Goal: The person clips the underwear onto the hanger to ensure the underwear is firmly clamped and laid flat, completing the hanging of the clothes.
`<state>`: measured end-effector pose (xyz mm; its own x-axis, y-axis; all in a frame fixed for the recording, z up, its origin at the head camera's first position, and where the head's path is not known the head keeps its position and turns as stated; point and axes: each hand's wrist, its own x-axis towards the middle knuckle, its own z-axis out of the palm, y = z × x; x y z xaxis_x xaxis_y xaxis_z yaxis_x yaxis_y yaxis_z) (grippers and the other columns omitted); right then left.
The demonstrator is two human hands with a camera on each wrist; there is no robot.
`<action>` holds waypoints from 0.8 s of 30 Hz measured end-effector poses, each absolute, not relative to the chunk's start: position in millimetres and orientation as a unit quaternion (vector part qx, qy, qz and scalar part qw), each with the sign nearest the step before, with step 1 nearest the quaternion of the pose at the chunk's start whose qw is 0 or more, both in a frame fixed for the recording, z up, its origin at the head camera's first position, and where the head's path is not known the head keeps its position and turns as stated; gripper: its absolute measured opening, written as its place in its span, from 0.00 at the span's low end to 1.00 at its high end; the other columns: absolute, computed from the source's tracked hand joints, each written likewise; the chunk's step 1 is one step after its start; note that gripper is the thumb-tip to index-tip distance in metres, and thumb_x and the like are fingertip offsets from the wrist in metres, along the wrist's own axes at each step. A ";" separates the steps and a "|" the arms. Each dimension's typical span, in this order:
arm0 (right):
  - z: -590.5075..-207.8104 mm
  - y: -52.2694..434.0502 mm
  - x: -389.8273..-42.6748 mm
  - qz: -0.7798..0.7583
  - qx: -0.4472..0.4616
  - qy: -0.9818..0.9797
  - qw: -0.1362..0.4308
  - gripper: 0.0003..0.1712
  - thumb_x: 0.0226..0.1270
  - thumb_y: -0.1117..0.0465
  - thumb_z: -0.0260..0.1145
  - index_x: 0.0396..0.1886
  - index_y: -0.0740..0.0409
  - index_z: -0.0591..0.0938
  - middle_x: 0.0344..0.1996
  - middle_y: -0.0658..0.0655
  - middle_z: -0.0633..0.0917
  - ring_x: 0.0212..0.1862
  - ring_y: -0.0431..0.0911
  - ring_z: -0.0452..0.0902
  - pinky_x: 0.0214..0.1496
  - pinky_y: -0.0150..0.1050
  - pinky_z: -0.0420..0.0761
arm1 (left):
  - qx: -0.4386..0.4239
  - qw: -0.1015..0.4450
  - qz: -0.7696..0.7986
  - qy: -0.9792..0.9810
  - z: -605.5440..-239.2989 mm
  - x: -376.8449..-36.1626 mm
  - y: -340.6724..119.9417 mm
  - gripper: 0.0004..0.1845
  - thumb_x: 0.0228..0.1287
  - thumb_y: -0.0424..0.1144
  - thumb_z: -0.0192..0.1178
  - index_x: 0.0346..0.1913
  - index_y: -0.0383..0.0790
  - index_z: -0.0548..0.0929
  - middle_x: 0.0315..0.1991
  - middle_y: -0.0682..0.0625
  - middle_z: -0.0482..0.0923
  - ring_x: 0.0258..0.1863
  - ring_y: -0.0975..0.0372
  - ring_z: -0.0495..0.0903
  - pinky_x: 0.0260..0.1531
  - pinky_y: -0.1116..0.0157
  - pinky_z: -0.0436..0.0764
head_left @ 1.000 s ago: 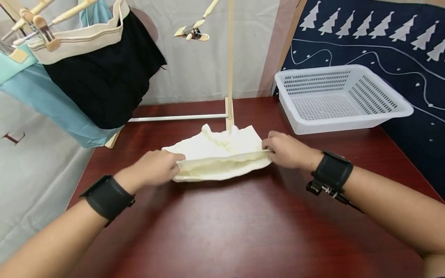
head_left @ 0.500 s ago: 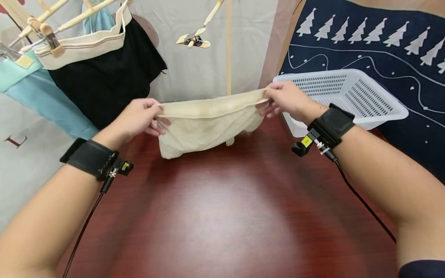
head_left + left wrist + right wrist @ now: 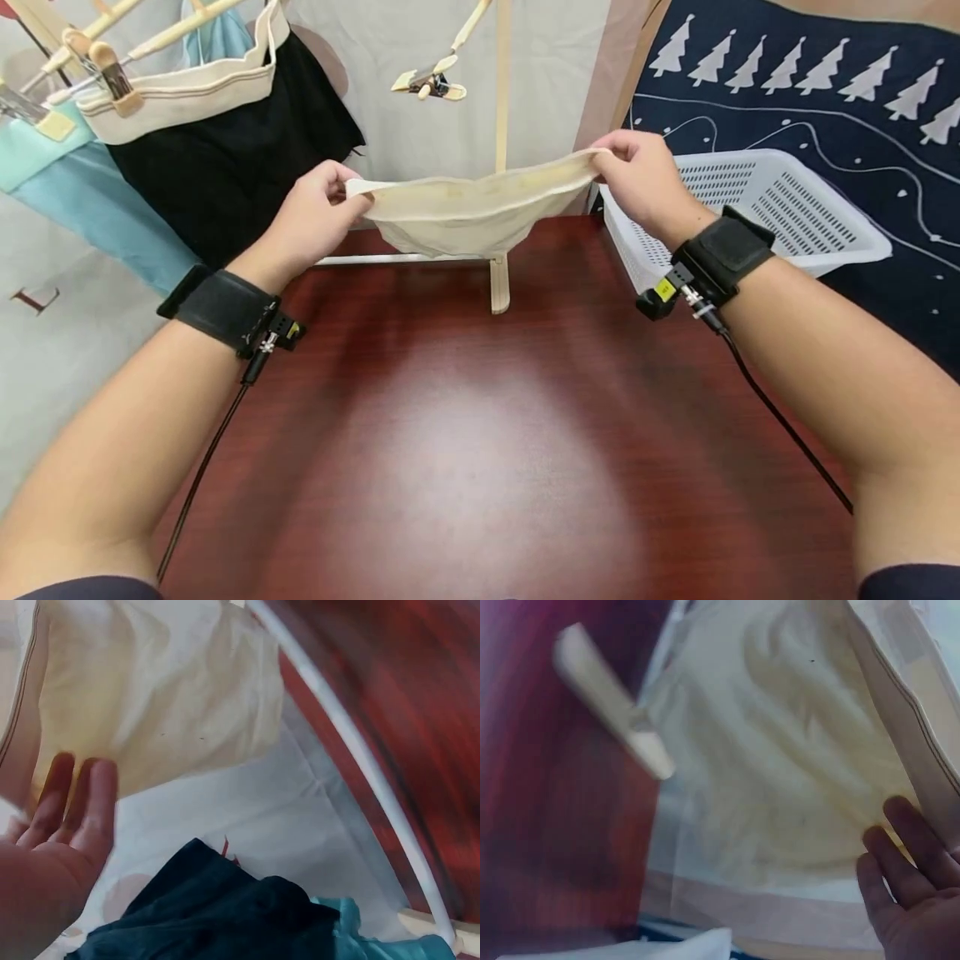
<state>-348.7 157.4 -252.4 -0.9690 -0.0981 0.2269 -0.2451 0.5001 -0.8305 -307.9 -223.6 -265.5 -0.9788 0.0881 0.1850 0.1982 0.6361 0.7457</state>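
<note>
my left hand (image 3: 318,212) and right hand (image 3: 637,183) each pinch one end of the waistband of the cream shorts (image 3: 468,212), holding them stretched in the air above the dark red tabletop (image 3: 465,433), in front of the wooden rack post (image 3: 501,100). i judge this is the lifting and spreading step, and the next move calls for an even, taut band brought up to the empty clip hanger (image 3: 431,79). the cloth is thin, soft and wrinkled, sagging in a shallow curve, with a white slotted plastic basket (image 3: 780,208) to the right.

A cream garment (image 3: 468,212) is seen above a dark red-brown table (image 3: 465,433); a white perforated basket (image 3: 787,212) is backed at far right by a navy cloth (image 3: 825,100) patterned with white trees
</note>
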 end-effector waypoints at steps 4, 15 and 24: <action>-279.1 168.6 -327.6 0.342 0.155 -0.926 0.041 0.14 0.68 0.58 0.58 0.40 0.59 0.87 0.26 0.45 0.81 0.32 0.42 0.68 0.34 0.35 0.66 | -0.134 0.032 -0.309 -0.941 -291.4 -288.5 -231.5 0.09 0.65 0.41 0.59 0.44 0.40 0.79 0.42 0.45 0.82 0.38 0.58 0.75 0.39 0.64 0.71; -357.3 181.8 -258.7 0.152 0.318 -0.925 -0.144 0.07 0.60 0.66 0.63 0.29 0.50 0.84 0.21 0.43 0.78 0.25 0.37 0.69 0.32 0.33 0.71 | -0.265 -0.155 -0.095 -0.947 -378.5 -210.6 -218.5 0.13 0.59 0.50 0.70 0.39 0.51 0.79 0.22 0.58 0.74 0.23 0.65 0.71 0.26 0.65 0.70; -356.9 180.5 -238.5 0.051 0.325 -0.931 -0.160 0.11 0.62 0.45 0.68 0.33 0.45 0.81 0.26 0.45 0.77 0.29 0.38 0.70 0.32 0.36 0.71 | -0.266 -0.126 -0.067 -0.953 -375.2 -191.4 -200.1 0.17 0.61 0.63 0.63 0.30 0.54 0.78 0.23 0.58 0.69 0.19 0.66 0.67 0.22 0.66 0.66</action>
